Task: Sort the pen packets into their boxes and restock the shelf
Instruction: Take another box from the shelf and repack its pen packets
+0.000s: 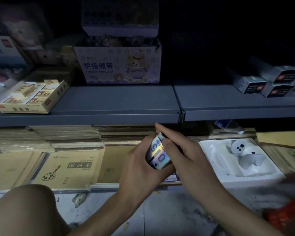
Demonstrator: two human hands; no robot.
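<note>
A shiny holographic pen refill box [157, 155] marked "0.5" sits between both my hands, below the front edge of the grey shelf [116, 101]. My left hand [136, 163] cups it from the left and below, fingers curled round it. My right hand [180, 150] holds its right side, with the index finger stretched along the top toward the box's open end [162, 135]. Several silver and black pen boxes [269, 80] lie stacked at the right end of the shelf. What is inside the held box is hidden.
A "Finger Bandage" carton [117, 65] stands at the shelf's back centre, and a yellow tray of erasers [31, 96] at its left. Below lie stacked drawing books [66, 167] and a white tray with a bear figure [240, 157]. My knee [24, 210] is at bottom left.
</note>
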